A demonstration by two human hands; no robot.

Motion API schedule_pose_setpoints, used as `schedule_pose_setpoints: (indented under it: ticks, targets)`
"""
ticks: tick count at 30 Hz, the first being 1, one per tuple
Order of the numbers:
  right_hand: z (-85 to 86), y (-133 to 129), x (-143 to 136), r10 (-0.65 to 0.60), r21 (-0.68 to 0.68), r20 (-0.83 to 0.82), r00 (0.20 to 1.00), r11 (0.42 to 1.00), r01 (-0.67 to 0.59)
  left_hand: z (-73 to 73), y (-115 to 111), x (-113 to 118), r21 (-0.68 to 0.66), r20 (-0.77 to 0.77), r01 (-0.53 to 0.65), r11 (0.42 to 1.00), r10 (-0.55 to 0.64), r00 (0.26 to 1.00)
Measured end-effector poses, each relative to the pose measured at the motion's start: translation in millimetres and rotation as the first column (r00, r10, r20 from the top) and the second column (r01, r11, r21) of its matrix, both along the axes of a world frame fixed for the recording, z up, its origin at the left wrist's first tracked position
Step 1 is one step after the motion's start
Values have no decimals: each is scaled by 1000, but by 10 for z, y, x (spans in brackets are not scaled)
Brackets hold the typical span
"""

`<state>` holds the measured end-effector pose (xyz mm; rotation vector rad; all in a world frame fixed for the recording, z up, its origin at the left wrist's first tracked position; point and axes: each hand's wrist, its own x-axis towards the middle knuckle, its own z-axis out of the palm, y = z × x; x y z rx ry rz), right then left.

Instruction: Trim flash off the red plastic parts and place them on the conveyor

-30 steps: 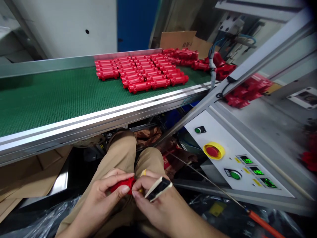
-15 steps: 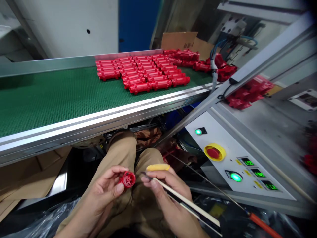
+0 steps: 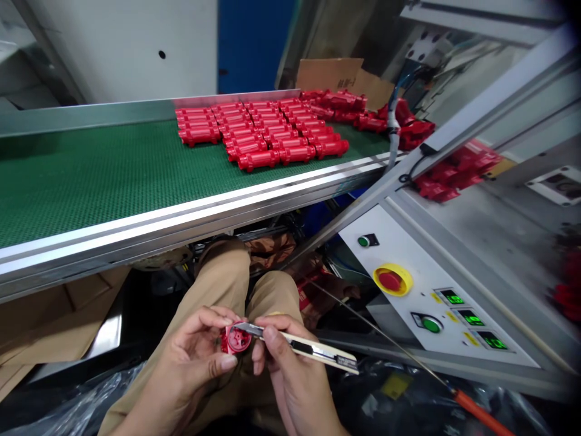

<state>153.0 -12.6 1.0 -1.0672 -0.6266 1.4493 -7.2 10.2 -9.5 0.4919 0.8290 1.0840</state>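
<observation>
- No text, brand or number can be read for certain.
- Cardboard box (image 3: pixel 318 72), top, right of centre: dark printed characters, blurred.
- Three displays (image 3: pixel 470 317) on the control panel (image 3: pixel 397 242), lower right: lit green digits, too smeared to read.
- Utility knife (image 3: pixel 308 347), bottom centre: tiny print near the handle's end, illegible.
</observation>
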Motion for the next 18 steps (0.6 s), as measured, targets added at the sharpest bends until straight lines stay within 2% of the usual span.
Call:
schedule_pose_setpoints:
  ticks: [3, 8, 10, 12, 14, 16, 18]
  targets:
    - [-17, -6, -27, -9, -12, -14, 1000, 1000, 8, -3, 1, 1, -4, 0, -11, 1000, 11, 1000]
    - [-82, -9, -66, -21, -53, -155, 988, 999, 13, -30, 2, -6, -1, 8, -17, 1000, 17, 1000]
    - [-85, -10, -39, 7, -49, -143, 990, 999, -14, -35, 1, -15, -2, 6, -12, 1000, 12, 1000]
    - [-57, -14, 23, 70, 22, -32, 997, 997, -69, -28, 0, -24, -7, 6, 1, 1000, -1, 1000]
    - [2, -17, 105, 101, 166, 207, 973, 977, -137, -10, 0, -31, -20, 17, 21, 1000, -21, 1000]
    - [75, -13, 180, 52, 308, 460, 886, 927, -215, 16, 0, -35, -43, 36, 42, 998, -41, 999]
    - [138, -2, 225, -7, 386, 604, 797, 878, -284, 43, -3, -36, -71, 44, 47, 996, -44, 998]
